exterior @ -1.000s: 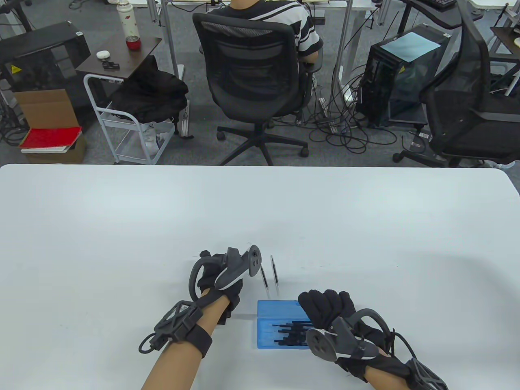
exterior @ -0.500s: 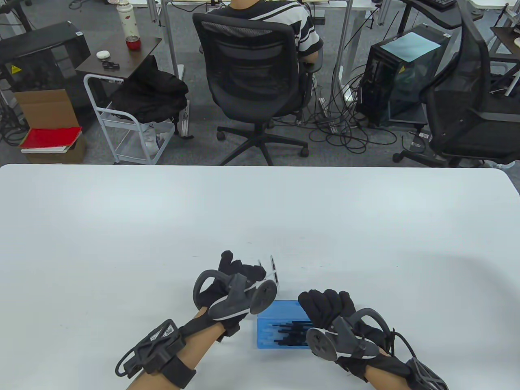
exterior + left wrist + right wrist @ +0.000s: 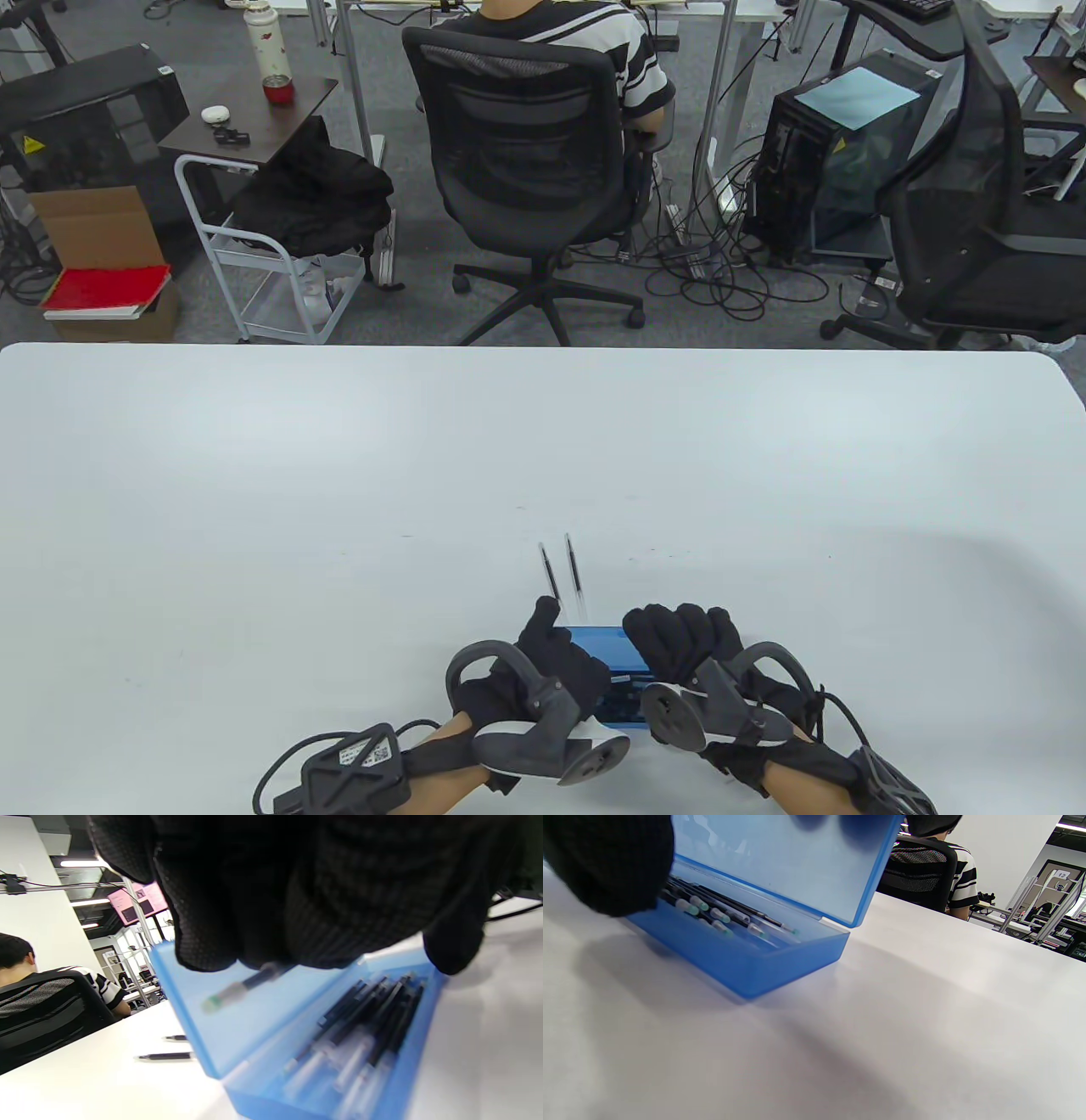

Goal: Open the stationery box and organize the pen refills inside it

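Left hand [image 3: 556,658] pinches refill [image 3: 239,986]; right hand [image 3: 679,641] holds lid [image 3: 797,866]

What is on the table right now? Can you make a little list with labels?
box: blue stationery box, lid up
inside box: pen refills in a bundle
left hand: over the box, pinching one refill
right hand: on the lid
loose on table: two refills beyond the box

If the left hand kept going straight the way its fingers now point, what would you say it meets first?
Most likely the raised lid of the translucent blue plastic box: the left hand hangs over the open box, holding a pen refill. Past the lid lie two loose refills. Depth is uncertain.
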Action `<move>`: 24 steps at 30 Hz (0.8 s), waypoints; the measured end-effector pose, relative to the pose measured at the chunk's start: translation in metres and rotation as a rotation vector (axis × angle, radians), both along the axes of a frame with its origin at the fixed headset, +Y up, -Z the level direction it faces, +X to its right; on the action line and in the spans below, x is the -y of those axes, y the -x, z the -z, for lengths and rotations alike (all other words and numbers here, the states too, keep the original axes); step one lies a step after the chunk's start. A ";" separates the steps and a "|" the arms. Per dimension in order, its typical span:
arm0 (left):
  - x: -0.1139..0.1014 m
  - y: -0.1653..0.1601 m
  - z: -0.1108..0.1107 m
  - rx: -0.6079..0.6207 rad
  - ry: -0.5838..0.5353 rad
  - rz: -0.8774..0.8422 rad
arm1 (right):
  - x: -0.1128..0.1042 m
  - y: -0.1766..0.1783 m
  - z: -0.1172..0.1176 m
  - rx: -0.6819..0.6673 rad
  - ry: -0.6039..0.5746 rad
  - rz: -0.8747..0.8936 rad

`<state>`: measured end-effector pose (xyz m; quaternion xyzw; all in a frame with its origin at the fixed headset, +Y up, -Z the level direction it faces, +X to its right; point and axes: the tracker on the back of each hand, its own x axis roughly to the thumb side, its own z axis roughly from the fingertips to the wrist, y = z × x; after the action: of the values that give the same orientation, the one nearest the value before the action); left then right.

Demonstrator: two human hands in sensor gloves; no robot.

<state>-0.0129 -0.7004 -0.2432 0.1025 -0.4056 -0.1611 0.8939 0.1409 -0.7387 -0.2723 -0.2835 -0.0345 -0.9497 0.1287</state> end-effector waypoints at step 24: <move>0.034 -0.026 0.002 0.048 -0.059 0.123 | 0.000 0.000 0.001 0.000 0.005 0.001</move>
<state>0.0128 -0.7344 -0.2451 0.1076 -0.4275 -0.2249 0.8690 0.1410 -0.7382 -0.2729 -0.2840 -0.0366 -0.9496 0.1275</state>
